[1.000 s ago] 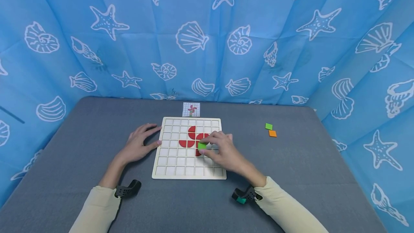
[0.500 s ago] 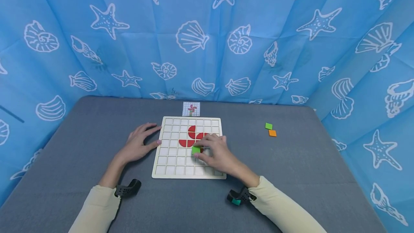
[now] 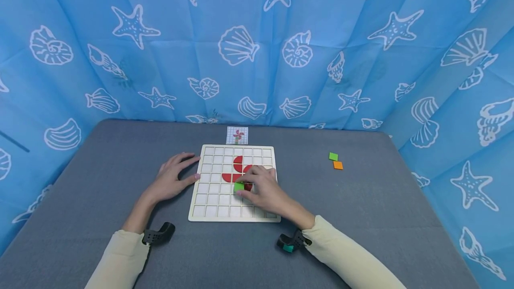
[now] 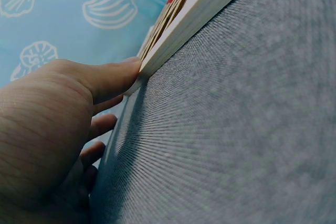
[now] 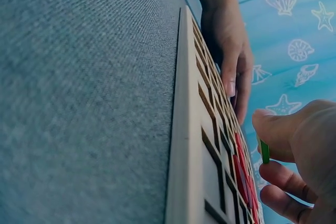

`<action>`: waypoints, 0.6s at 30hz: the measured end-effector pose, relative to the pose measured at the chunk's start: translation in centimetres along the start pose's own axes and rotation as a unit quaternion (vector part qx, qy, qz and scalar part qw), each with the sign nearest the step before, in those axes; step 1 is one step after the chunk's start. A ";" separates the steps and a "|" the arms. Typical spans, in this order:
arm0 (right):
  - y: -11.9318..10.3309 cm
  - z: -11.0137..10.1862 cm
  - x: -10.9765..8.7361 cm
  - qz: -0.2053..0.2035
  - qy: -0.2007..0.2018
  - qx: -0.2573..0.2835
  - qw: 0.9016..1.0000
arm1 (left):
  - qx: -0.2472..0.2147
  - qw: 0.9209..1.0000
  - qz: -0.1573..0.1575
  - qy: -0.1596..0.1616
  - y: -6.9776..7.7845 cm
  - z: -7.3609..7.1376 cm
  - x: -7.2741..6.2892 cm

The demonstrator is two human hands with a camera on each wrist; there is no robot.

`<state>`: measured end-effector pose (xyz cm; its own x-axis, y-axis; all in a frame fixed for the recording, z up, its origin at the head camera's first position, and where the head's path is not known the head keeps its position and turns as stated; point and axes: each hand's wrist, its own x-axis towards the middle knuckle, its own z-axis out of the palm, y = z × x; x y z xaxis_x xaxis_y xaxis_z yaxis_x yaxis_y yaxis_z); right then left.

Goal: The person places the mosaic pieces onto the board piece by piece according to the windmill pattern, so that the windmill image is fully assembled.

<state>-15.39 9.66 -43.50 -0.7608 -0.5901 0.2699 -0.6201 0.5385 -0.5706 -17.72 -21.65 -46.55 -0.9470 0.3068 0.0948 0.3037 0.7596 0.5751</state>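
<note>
A white grid board (image 3: pixel 206 200) lies on the grey table, with several red quarter-round tiles (image 3: pixel 226 177) set in its cells. My right hand (image 3: pixel 265 189) pinches a green square tile (image 3: pixel 238 187) between thumb and fingers, over the middle of the board. In the right wrist view that green tile (image 5: pixel 264 151) appears edge-on, just above the board. Some red tiles are partly hidden under this hand. At the board's left edge rests my left hand (image 3: pixel 170 179), fingers spread; in the left wrist view its thumb (image 4: pixel 113 80) touches the board's side.
A small pattern card (image 3: pixel 232 135) with a red pinwheel lies behind the board. To the right, a green square tile (image 3: pixel 333 156) and an orange square tile (image 3: pixel 338 165) lie on the table (image 3: pixel 361 217). A blue seashell curtain (image 3: pixel 257 84) hangs behind.
My right hand has moved left and slightly toward me across the board, carrying the green tile. The left hand has stayed at the board's edge.
</note>
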 end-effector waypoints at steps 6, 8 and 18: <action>0.2 0.5 0.4 0.004 -0.009 -0.010 1.000 | -0.001 1.000 0.000 0.000 0.0 0.0 0.0; 0.3 0.7 0.4 0.005 -0.010 -0.014 1.000 | -0.001 1.000 0.000 -0.001 0.0 0.0 0.0; 0.6 1.2 0.6 0.009 -0.010 -0.025 1.000 | -0.001 1.000 0.002 0.002 0.0 0.0 0.0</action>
<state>-15.97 8.95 -44.60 -0.7676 -0.5927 0.2438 -0.6162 0.5779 -0.5350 -17.73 -21.64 -46.59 -0.9460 0.3080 0.1013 0.3083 0.7575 0.5755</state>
